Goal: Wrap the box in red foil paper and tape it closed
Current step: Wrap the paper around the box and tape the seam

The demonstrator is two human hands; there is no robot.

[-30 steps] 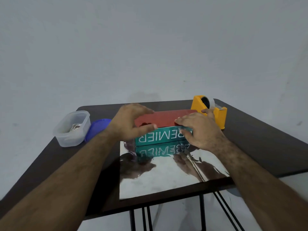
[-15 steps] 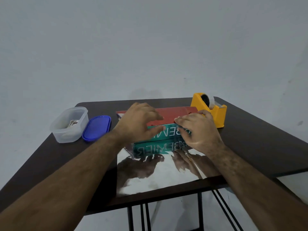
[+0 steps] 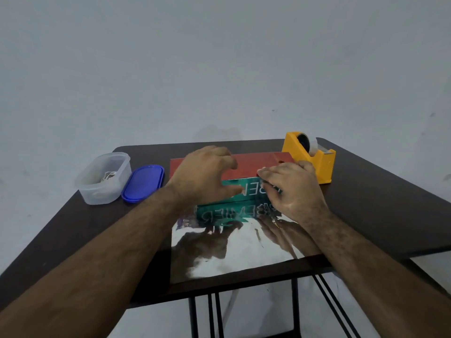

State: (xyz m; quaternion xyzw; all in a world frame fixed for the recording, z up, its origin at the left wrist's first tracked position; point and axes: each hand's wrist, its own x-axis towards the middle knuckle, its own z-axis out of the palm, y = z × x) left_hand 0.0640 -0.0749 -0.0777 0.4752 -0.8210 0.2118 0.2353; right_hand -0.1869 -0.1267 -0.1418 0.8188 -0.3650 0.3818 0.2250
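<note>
A box with a teal printed side [image 3: 251, 191] lies on the foil paper in the middle of the dark table [image 3: 378, 203]. The far flap of the foil, red side up [image 3: 251, 164], is folded over the box top. The near part of the foil lies flat with its mirror-silver side [image 3: 244, 252] up, reaching the table's front edge. My left hand [image 3: 202, 176] holds the red flap on the box, with curled fingers on top and the thumb on the teal front. My right hand [image 3: 292, 189] presses its fingertips on the flap's edge at the box's right front.
A yellow tape dispenser [image 3: 319, 164] stands just behind my right hand. At the left sit a clear plastic container [image 3: 102, 179] with small items inside and its blue lid [image 3: 142, 182] beside it. A plain wall is behind the table.
The red flap, lifted a second ago, now lies lower and flatter over the box top. Both hands stay on the box, the left one a little further over the flap.
</note>
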